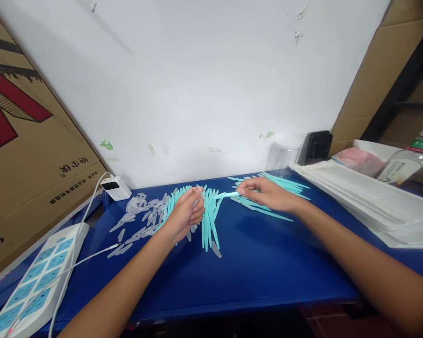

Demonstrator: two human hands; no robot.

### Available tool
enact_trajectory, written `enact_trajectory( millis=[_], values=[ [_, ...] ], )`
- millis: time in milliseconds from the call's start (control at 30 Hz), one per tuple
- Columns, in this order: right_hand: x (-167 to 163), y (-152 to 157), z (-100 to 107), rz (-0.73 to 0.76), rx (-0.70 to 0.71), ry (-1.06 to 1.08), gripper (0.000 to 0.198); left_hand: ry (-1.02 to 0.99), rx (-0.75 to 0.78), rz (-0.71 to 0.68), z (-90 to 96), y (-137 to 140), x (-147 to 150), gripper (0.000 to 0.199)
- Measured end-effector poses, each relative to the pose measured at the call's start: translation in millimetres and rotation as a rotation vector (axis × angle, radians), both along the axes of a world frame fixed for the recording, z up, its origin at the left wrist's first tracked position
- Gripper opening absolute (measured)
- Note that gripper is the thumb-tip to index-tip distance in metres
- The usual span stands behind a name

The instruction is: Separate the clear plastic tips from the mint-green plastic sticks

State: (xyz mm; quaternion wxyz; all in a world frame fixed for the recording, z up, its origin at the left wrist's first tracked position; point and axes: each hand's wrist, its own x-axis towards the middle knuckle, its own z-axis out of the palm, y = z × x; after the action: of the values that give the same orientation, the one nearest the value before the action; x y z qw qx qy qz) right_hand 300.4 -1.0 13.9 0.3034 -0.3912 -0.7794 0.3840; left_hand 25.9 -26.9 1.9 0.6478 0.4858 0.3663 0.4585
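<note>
Right hand point(264, 193): grip pinching one turquoise stick point(228, 194) between thumb and fingers; stick pointing left, over the right side of the turquoise pile point(207, 225).

Left hand point(188, 211): fingers curled, thumb toward forefinger; whether the grip pinches anything cannot be told. Position: over the pile, slightly left of the stick's tip.

Worktop point(239, 277), blue: near edge running across, well apart from both hands; far edge along the white wall point(211, 94). Blue surface shows from the pile's near end to the near edge, and between the pile and the second group of turquoise sticks point(289, 184), which lies under and beyond the right hand.

Translucent pieces point(137, 204): scattered left of the pile.

Left boundary: white power strip point(61, 263), with a cable point(74, 244); white device point(119, 188) near the wall; cardboard box point(31, 173) outermost.

Right boundary: stacked white sheets point(356, 197); bottle point(405, 162) beyond; clear jar point(285, 157) by the wall.
</note>
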Motion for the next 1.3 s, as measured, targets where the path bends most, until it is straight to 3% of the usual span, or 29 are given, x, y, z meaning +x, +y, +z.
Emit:
enact_trajectory(
  millis=[200,833,1167,1300],
  values=[
    [-14,-7,-7,0.059,-0.053,0.065,0.048,-0.01,-0.035,-0.041,-3.5,-2,5,0.034],
    [-12,-5,-5,-0.054,0.146,0.039,0.04,0.171,0.028,0.068,-7.6,-1,8,0.032],
    [-16,-8,-7,-0.035,0.136,0.045,0.035,0.293,0.112,0.028,-12.2,-2,11,0.032],
    [-21,-13,-12,0.014,0.066,0.06,0.035,0.288,0.127,-0.025,-12.7,-4,12,0.034]
  ],
)
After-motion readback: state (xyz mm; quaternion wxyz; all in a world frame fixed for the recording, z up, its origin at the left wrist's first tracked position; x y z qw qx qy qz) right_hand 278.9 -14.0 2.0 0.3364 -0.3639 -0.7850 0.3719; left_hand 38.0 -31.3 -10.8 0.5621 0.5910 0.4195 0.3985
